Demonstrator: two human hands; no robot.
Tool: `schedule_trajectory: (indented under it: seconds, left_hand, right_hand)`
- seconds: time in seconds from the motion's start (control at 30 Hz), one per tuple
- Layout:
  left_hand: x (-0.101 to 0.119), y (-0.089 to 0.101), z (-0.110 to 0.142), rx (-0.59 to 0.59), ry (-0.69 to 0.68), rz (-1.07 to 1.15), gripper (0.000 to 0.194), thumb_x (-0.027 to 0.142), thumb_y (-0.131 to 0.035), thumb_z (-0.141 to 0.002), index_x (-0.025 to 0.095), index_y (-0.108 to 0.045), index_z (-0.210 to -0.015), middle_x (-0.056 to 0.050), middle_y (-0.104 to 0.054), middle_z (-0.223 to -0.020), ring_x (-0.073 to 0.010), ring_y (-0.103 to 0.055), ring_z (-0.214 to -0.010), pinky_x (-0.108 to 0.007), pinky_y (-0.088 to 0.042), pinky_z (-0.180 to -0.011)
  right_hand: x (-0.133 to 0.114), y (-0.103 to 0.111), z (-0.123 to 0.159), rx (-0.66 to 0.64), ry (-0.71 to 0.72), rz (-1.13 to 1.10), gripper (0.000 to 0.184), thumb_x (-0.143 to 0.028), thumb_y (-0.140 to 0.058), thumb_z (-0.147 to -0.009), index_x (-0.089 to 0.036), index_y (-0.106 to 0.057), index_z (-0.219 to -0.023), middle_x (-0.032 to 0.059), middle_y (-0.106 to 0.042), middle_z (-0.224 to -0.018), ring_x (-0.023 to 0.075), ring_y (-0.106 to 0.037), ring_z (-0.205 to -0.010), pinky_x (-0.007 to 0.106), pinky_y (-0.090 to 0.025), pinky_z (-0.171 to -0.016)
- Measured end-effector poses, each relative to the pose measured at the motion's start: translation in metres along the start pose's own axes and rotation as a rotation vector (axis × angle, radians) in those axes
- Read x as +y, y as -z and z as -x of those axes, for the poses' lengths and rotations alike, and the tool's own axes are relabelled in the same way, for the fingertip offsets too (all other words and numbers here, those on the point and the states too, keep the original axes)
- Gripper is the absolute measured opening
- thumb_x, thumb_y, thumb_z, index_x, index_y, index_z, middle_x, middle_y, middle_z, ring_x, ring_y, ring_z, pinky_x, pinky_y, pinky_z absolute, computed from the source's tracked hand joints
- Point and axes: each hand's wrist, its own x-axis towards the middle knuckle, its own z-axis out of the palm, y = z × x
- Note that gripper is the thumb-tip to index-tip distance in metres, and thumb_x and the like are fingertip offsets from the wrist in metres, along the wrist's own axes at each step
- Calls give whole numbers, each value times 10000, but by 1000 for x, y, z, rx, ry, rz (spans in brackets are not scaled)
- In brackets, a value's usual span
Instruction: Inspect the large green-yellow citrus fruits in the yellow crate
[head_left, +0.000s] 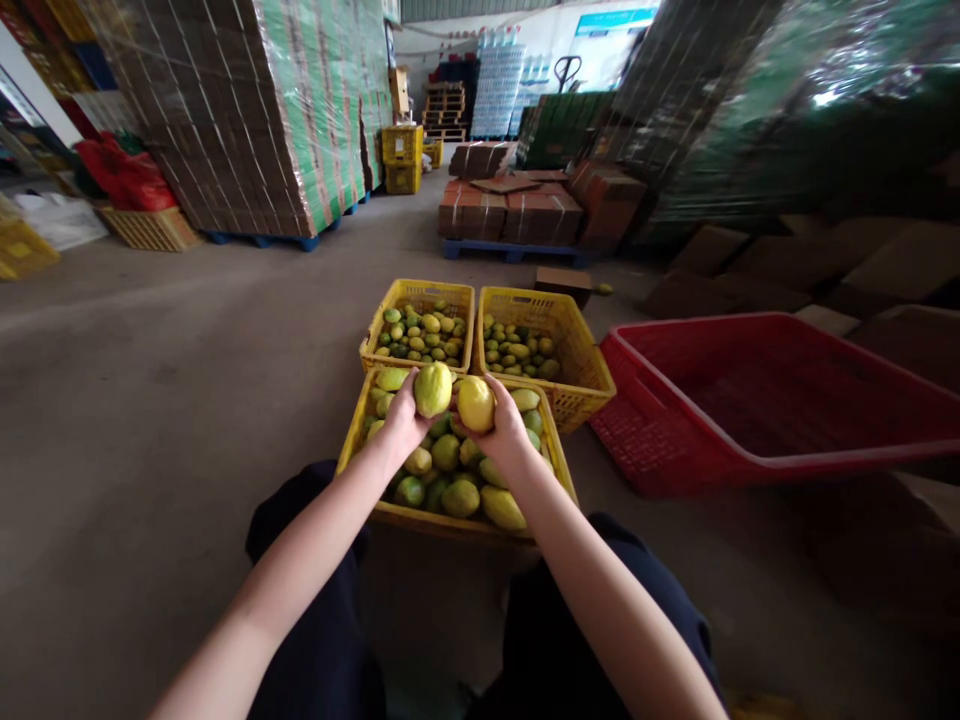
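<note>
Currently holding step, seemingly: left hand curled round greenish-yellow fruit, right hand round yellow fruit, side by side above nearest crate. Next move likely calls for steady grips.

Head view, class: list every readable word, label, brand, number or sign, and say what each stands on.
No text can be read.
Blue sign on the back wall: any lettering is too small and blurred.
Near yellow crate and held yellow fruit: no lettering visible.
</note>
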Motion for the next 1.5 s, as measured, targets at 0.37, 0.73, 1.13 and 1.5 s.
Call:
schedule_trajectory:
  seconds: [0.37, 0.73, 1.13, 1.5]
  left_hand:
    - [5, 2, 2, -29, 29, 11, 360, 353, -471, -1033, 105, -730, -1073, -96, -758, -778, -209, -752, -714, -309, -651, -672]
    - [3, 0, -3, 25, -8, -2, 183, 298, -591, -975, 168, -716, -1007, -42, -750, -798, -195, -744, -753, -313, -636, -769]
    - [4, 6, -3, 102, -76, 119, 256, 329, -489, -1030, 191, -651, -888, -33, -702, -757, -159, -705, -660, -266, -635, -693]
    - [2, -2, 1, 13, 147, 70, 313, 231, -395, -1031, 189, -697, -1104, -79, -748, -830, -240, -761, -775, -394, -660, -736]
  right_hand:
    - [-1, 3, -3, -30, -39, 33, 264, -329, -445, -1027, -203, -645, -910, 8, -649, -595, 178, -632, -508, 271, -541, -461]
    - [1, 2, -5, -63, 0, 53, 62, -270, -658, -931, -210, -653, -918, 8, -674, -626, 158, -599, -493, 230, -496, -395]
    - [2, 2, -9, 7, -27, 53, 236, -373, -490, -1040, -234, -603, -886, -11, -643, -608, 160, -568, -453, 250, -489, -400]
    - [1, 7, -10, -148, -80, 35, 287, -391, -480, -1021, -200, -640, -879, 24, -617, -579, 159, -573, -473, 195, -358, -336]
